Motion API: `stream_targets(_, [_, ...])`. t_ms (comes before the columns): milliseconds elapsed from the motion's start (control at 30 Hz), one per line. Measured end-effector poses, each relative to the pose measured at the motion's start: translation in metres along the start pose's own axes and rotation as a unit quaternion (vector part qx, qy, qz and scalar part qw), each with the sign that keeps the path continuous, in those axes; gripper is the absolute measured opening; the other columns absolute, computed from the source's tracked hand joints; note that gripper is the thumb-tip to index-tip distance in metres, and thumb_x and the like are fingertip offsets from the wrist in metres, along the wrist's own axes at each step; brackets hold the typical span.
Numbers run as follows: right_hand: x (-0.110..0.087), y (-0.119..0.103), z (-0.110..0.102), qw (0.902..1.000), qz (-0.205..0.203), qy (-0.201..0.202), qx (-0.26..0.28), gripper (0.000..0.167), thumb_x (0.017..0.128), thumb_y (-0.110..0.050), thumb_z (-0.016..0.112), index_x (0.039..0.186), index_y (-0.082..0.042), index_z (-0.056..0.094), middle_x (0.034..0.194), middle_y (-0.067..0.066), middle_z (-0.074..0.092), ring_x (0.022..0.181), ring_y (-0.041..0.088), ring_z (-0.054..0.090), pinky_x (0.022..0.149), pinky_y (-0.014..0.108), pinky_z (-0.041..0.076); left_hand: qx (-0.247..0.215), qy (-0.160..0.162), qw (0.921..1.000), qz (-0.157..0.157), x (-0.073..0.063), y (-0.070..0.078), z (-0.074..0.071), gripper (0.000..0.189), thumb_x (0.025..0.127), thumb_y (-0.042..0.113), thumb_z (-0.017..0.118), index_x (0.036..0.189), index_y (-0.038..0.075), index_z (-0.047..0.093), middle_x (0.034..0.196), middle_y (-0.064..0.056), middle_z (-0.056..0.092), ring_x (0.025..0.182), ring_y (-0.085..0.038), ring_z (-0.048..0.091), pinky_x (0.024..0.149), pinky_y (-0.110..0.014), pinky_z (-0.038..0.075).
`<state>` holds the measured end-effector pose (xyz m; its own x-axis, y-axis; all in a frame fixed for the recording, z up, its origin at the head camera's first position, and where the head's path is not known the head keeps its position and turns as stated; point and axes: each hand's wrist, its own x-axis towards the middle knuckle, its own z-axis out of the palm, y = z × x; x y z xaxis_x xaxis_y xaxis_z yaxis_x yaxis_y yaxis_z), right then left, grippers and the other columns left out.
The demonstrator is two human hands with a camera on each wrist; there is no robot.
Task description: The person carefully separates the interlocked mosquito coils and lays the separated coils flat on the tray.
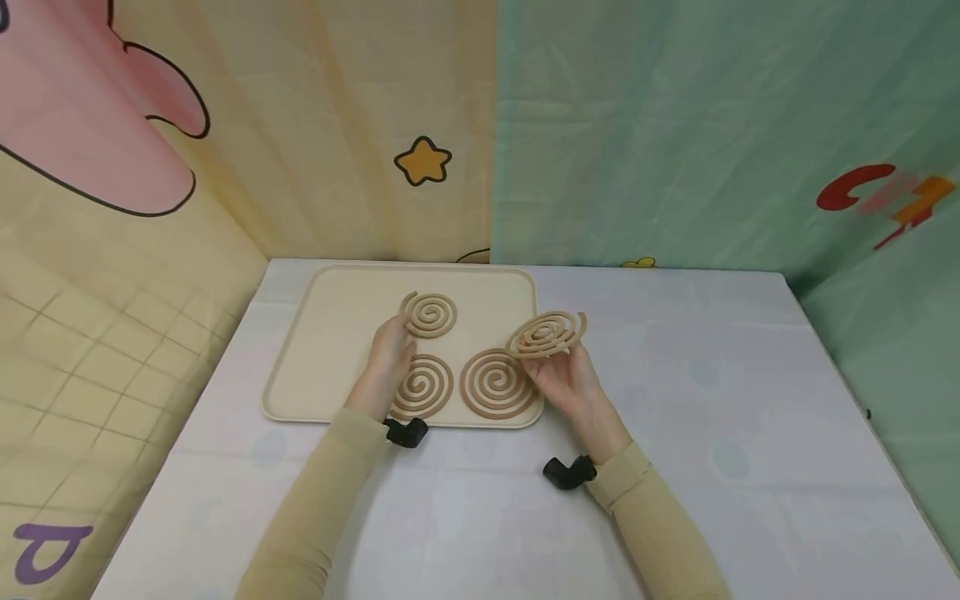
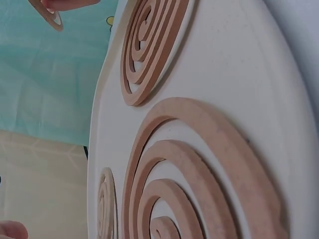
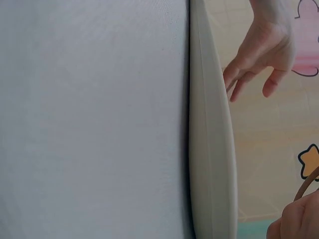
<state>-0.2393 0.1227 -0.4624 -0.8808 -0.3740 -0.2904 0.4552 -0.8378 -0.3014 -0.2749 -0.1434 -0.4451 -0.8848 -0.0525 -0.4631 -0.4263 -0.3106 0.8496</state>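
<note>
My right hand [image 1: 566, 379] holds a tan mosquito coil [image 1: 546, 333] by its near edge, tilted above the right side of a cream tray [image 1: 330, 350]. In the left wrist view, part of this held coil [image 2: 47, 15] shows at the top left. My left hand [image 1: 386, 362] is over the tray, its fingertips at the left edge of a light coil [image 1: 431, 315] lying flat. The right wrist view shows the left thumb apart from the fingers [image 3: 246, 64]. Two browner coils lie nearer the front: one [image 1: 423, 385] partly behind the left hand, another [image 1: 487, 396] below the held coil.
The tray has a low raised rim [image 1: 405, 425] and lies on a white-covered table [image 1: 712, 400]. Table surface extends right and in front of it. Printed curtains [image 1: 637, 125] hang behind and at both sides. Each wrist carries a small black device [image 1: 570, 472].
</note>
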Motion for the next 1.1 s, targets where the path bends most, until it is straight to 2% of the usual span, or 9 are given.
stream_targets(167, [0.000, 0.000, 0.003, 0.9995, -0.001, -0.023, -0.024, 0.044, 0.103, -0.048, 0.038, 0.131, -0.014, 0.038, 0.117, 0.008, 0.051, 0.103, 0.019, 0.059, 0.088, 0.027, 0.053, 0.055, 0.013, 0.9980, 0.030, -0.006, 0.000, 0.000, 0.056, 0.107, 0.022, 0.032, 0.156, 0.002, 0.015, 0.166, -0.009, -0.003, 0.154, -0.025, -0.005, 0.125, -0.042, 0.007])
stream_targets(300, [-0.003, 0.001, 0.007, 0.9980, 0.001, -0.042, -0.047, 0.049, 0.103, -0.050, 0.035, 0.139, -0.016, 0.033, 0.119, 0.008, 0.053, 0.104, 0.020, 0.060, 0.089, 0.029, 0.054, 0.108, 0.006, 0.9916, 0.071, -0.017, -0.001, 0.009, 0.052, 0.106, 0.023, 0.036, 0.151, -0.003, 0.025, 0.160, -0.018, 0.021, 0.148, -0.035, 0.022, 0.122, -0.045, 0.022])
stream_targets(367, [-0.004, 0.001, 0.010, 0.9969, 0.008, -0.053, -0.058, 0.057, 0.102, -0.052, 0.035, 0.146, -0.017, 0.026, 0.122, 0.008, 0.054, 0.106, 0.020, 0.061, 0.091, 0.031, 0.054, 0.133, -0.025, 0.9872, 0.084, -0.023, -0.003, 0.019, 0.047, 0.106, 0.021, 0.039, 0.146, -0.005, 0.035, 0.152, -0.022, 0.037, 0.140, -0.038, 0.038, 0.117, -0.045, 0.033])
stream_targets(433, [-0.006, 0.001, 0.013, 0.9952, 0.017, -0.066, -0.070, 0.067, 0.100, -0.056, 0.035, 0.153, -0.019, 0.017, 0.125, 0.009, 0.053, 0.109, 0.021, 0.061, 0.094, 0.033, 0.054, 0.146, -0.076, 0.9828, 0.083, -0.029, -0.006, 0.031, 0.044, 0.105, 0.019, 0.042, 0.141, -0.007, 0.040, 0.143, -0.024, 0.047, 0.131, -0.038, 0.049, 0.111, -0.043, 0.043])
stream_targets(533, [-0.007, 0.002, 0.017, 0.9920, 0.031, -0.082, -0.092, 0.076, 0.099, -0.057, 0.034, 0.158, -0.019, 0.005, 0.128, 0.010, 0.052, 0.114, 0.022, 0.061, 0.096, 0.034, 0.053, 0.160, -0.152, 0.9738, 0.056, -0.036, -0.012, 0.046, 0.043, 0.104, 0.019, 0.047, 0.139, -0.007, 0.043, 0.135, -0.024, 0.053, 0.117, -0.031, 0.060, 0.100, -0.037, 0.052])
stream_targets(633, [-0.006, 0.004, 0.020, 0.9876, 0.044, -0.088, -0.122, 0.075, 0.102, -0.054, 0.030, 0.159, -0.015, 0.000, 0.129, 0.010, 0.053, 0.115, 0.021, 0.061, 0.096, 0.032, 0.053, 0.163, -0.181, 0.9693, 0.033, -0.039, -0.019, 0.055, 0.043, 0.102, 0.018, 0.054, 0.138, -0.005, 0.046, 0.123, -0.017, 0.059, 0.098, -0.019, 0.065, 0.085, -0.027, 0.057])
stream_targets(767, [-0.004, 0.005, 0.019, 0.9813, 0.056, -0.096, -0.157, 0.070, 0.104, -0.049, 0.028, 0.158, -0.012, 0.003, 0.127, 0.009, 0.058, 0.113, 0.020, 0.063, 0.096, 0.029, 0.053, 0.156, -0.166, 0.9732, 0.030, -0.037, -0.024, 0.060, 0.042, 0.097, 0.009, 0.060, 0.137, -0.002, 0.049, 0.100, -0.007, 0.062, 0.074, -0.009, 0.061, 0.069, -0.018, 0.055])
stream_targets(900, [0.001, 0.003, 0.017, 0.9827, 0.052, -0.080, -0.158, 0.051, 0.108, -0.039, 0.026, 0.151, -0.012, 0.021, 0.123, 0.007, 0.060, 0.110, 0.019, 0.065, 0.091, 0.028, 0.055, 0.142, -0.132, 0.9802, 0.042, -0.033, -0.026, 0.061, 0.042, 0.095, 0.003, 0.062, 0.135, -0.002, 0.050, 0.092, -0.004, 0.060, 0.069, -0.008, 0.060, 0.065, -0.016, 0.054])
stream_targets(1100, [0.010, -0.007, 0.017, 0.9846, 0.007, 0.027, -0.173, 0.025, 0.108, -0.023, 0.029, 0.124, -0.008, 0.042, 0.113, 0.007, 0.060, 0.104, 0.015, 0.062, 0.086, 0.025, 0.055, 0.135, -0.059, 0.9855, 0.083, -0.026, -0.026, 0.061, 0.041, 0.093, 0.003, 0.064, 0.133, 0.001, 0.052, 0.094, -0.007, 0.060, 0.068, -0.009, 0.062, 0.080, -0.031, 0.060])
